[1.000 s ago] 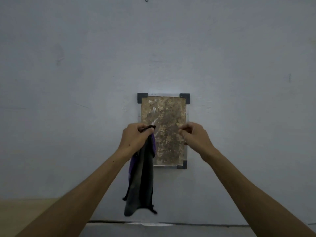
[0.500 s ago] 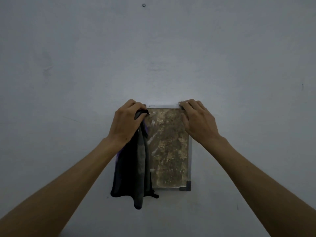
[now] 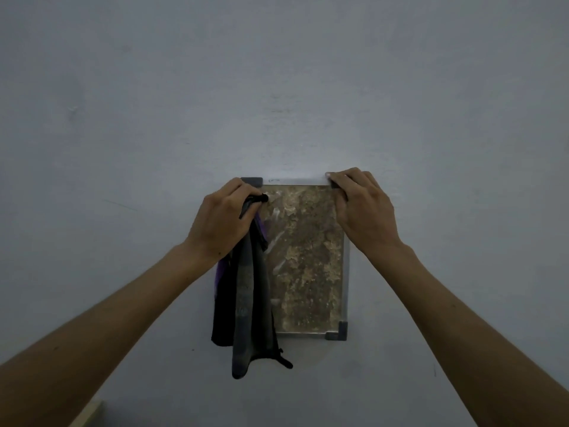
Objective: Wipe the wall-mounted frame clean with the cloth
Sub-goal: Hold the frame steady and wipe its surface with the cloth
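Dark cloth (image 3: 249, 291) bunched in left hand (image 3: 223, 218) at frame (image 3: 346, 272) top-left, likely starting a wipe; right hand (image 3: 365, 211) curled over top-right corner, probably bracing it.

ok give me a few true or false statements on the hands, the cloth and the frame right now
1. The left hand grips the cloth. True.
2. The cloth is spread flat over the whole frame. False: it hangs bunched along the frame's left edge.
3. The right hand rests at the frame's upper right corner. True.
4. The frame's panel looks spotless. False: it is mottled brown and streaked.
5. The frame lies on a table. False: it is on the wall.
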`<state>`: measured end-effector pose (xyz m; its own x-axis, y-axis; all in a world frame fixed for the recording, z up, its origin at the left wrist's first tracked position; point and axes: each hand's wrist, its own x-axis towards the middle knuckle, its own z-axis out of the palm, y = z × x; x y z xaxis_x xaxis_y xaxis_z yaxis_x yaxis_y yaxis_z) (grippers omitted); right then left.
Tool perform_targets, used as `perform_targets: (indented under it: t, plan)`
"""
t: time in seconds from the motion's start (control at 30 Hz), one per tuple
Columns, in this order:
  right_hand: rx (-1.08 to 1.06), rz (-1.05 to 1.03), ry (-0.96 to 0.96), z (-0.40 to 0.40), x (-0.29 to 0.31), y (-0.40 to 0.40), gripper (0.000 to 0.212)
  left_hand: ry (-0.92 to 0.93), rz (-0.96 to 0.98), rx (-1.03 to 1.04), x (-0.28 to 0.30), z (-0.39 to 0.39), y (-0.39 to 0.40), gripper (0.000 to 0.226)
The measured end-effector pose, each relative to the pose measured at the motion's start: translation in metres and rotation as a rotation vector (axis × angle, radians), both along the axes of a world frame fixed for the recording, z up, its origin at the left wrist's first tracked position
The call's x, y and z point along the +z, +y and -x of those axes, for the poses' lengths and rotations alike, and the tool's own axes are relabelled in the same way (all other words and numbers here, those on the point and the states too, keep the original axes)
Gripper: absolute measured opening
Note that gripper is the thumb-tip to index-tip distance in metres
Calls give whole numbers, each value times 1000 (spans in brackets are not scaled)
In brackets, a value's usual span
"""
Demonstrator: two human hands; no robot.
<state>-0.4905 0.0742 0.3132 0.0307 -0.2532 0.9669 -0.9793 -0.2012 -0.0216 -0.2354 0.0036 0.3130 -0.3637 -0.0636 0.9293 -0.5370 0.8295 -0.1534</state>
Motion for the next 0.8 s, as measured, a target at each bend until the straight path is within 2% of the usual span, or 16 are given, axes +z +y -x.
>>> perform_targets:
  t: [0.1, 0.23, 0.27, 0.47, 0.57, 0.67, 0.8]
  plan:
    - [-13, -3, -9, -2, -1, 1, 29, -79, 13, 82, 21, -4, 3, 15]
    - [-22, -8, -39, -5, -1, 2, 29, 185, -46, 101, 40, 2, -2, 8]
    - [-22, -12, -43, -6, -1, 2, 29, 204, -56, 94, 37, 3, -2, 8]
    - [-30, -25, -33, -6, 1, 5, 29, -38, -26, 43, -1, 1, 4, 16]
    - [-38, -23, -44, -7, 0, 3, 30, 73, -20, 70, 5, 5, 1, 11]
    - [-40, -23, -58, -8, -1, 3, 31, 246, -114, 51, 0, 17, 3, 9]
    - [-35, -30, -54, -8, -1, 4, 31, 126, -150, 36, -6, 22, 5, 13]
